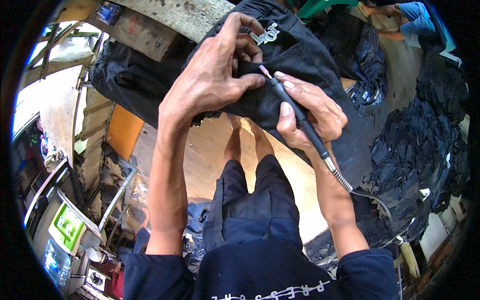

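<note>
My right hand [312,112] grips a slim black rotary grinder handpiece [304,122] like a pen. Its small pink grinding stone [264,70] meets a seam or pocket edge on a black denim garment [295,55]. Over the same cloth, my left hand [220,75] has its fingers curled onto the fabric, gripping it beside the stone. The left thumb points at the stone's tip. White lettering [266,34] is fixed to the garment just beyond my left fingers. What lies under the left palm is hidden.
Dark garments are heaped at the right [417,150]. A grey cable [372,196] runs from the handpiece toward the lower right. A wooden board [170,15] is at the back. Another person's blue sleeve [419,20] shows at the far right. A water bottle [56,262] and a green tray [67,226] stand lower left.
</note>
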Demonstrator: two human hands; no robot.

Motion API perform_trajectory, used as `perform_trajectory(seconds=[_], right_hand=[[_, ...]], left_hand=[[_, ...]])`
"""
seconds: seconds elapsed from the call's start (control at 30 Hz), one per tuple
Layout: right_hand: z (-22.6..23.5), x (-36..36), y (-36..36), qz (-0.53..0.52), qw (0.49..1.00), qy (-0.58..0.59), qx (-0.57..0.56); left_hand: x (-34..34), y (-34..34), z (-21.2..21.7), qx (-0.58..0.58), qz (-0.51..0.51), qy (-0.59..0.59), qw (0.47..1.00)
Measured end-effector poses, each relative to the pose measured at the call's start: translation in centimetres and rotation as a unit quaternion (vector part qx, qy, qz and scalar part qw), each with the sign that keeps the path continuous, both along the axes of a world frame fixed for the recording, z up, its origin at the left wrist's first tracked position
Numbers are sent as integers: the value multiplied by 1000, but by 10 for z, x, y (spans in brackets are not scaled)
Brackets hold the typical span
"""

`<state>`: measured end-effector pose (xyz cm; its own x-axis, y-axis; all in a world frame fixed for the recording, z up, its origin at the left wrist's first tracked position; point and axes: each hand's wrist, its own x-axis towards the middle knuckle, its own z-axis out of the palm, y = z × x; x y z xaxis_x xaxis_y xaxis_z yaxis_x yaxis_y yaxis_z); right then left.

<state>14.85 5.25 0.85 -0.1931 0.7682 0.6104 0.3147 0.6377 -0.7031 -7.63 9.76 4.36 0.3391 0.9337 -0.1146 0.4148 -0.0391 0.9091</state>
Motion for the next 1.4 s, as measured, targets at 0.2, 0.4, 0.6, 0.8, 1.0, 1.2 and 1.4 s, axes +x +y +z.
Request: perform_trajectory(seconds=[0.2, 0.4, 0.6, 0.8, 1.0, 1.2, 1.4], right_hand=[[0, -1, 1, 7, 1000, -1, -5], [-2, 2, 0, 13, 1000, -15, -11], [-4, 3, 0, 10, 1000, -2, -13], [-3, 5, -2, 6, 1000, 5, -24], [-5, 6, -3, 6, 1000, 18, -25], [-6, 8, -3, 1, 999, 19, -27], [-5, 10, -4, -1, 999, 24, -33]], left_hand=[[4, -5, -1, -23, 26, -30, 999], [5, -6, -2, -25, 29, -13, 999], [10, -4, 9, -146, 94, -70, 982], [8, -8, 5, -133, 74, -37, 988], [10, -7, -4, -127, 86, -95, 984], [4, -4, 4, -151, 29, -194, 969], [6, -9, -19, -80, 54, -126, 987]])
